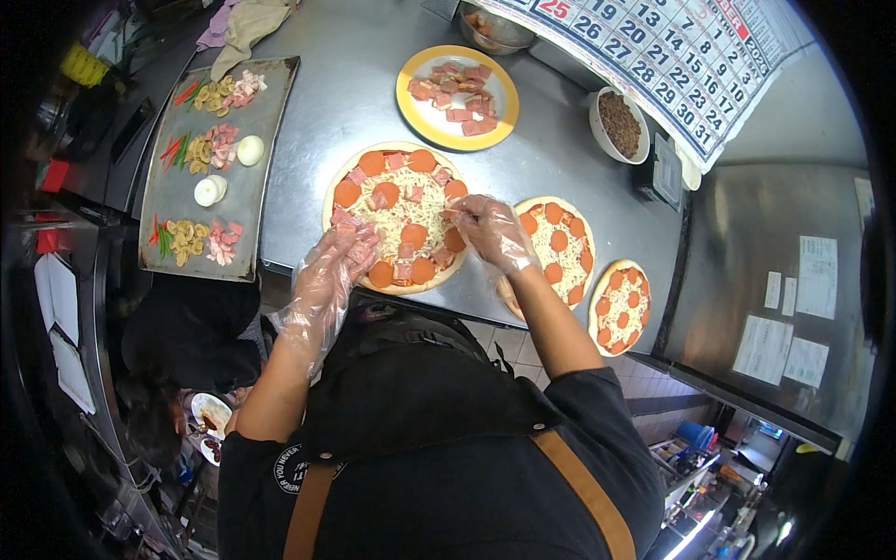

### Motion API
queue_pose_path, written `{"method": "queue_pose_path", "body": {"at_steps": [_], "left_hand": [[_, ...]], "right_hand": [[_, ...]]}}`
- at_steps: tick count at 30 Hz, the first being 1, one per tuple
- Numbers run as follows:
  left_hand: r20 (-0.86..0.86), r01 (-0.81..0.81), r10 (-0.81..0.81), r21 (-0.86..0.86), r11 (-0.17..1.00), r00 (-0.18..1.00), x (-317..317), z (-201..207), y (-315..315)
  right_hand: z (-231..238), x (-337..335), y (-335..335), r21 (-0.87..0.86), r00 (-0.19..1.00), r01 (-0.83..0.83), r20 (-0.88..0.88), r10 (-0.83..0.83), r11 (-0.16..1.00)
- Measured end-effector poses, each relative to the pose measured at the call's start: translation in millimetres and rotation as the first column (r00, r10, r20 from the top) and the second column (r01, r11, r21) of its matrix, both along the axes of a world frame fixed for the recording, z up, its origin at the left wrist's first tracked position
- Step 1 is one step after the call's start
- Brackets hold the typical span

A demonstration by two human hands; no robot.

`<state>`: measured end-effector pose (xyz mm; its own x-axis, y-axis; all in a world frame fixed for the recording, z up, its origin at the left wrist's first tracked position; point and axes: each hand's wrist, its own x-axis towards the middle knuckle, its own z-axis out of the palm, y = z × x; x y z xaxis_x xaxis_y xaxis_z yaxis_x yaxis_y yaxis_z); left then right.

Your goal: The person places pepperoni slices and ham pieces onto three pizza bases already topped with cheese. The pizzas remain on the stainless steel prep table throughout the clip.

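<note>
A large uncooked pizza (pixel 393 222) with shredded cheese, pepperoni slices and ham pieces lies on the metal table in front of me. At its lower left edge, my left hand (pixel 334 264), in a clear plastic glove, is curled around several pink ham pieces (pixel 343 220). My right hand (pixel 497 233), gloved the same way, is over the pizza's right edge with its fingertips pinched together. What they hold, if anything, is hidden. Beyond the pizza, a yellow-rimmed plate (pixel 509 112) bears more cut ham (pixel 457 91).
A second pizza (pixel 560 247) lies partly behind my right wrist, and a smaller pizza (pixel 619 308) sits farther right. On the left, a metal tray (pixel 177 123) holds sliced toppings and white cups. A bowl of ground meat (pixel 620 126) stands below a calendar (pixel 672 61). Someone (pixel 191 336) is at lower left.
</note>
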<state>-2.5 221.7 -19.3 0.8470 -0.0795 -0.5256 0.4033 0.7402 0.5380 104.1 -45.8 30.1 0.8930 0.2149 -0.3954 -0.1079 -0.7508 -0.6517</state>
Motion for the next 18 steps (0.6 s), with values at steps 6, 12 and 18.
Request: {"method": "queue_pose_path", "body": {"at_steps": [6, 12, 18], "left_hand": [[-0.030, 0.029, -0.027, 0.063, 0.998, 0.999, 6.0, 13.3, -3.0], [-0.037, 0.001, 0.002, 0.074, 0.997, 0.999, 1.3, 14.8, -8.9], [-0.018, -0.076, 0.077, 0.055, 0.996, 0.997, 2.7, -1.2, -28.2]], "right_hand": [[-16.1, 22.8, 17.1, -0.224, 0.965, -0.258, -0.009, 0.263, 0.940], [-18.5, 7.5, 34.4, -0.270, 0.851, -0.230, 0.410, 0.328, 0.935], [17.8, -15.6, 64.4, 0.131, 0.880, -0.363, 0.375, 0.293, 0.922]]}}
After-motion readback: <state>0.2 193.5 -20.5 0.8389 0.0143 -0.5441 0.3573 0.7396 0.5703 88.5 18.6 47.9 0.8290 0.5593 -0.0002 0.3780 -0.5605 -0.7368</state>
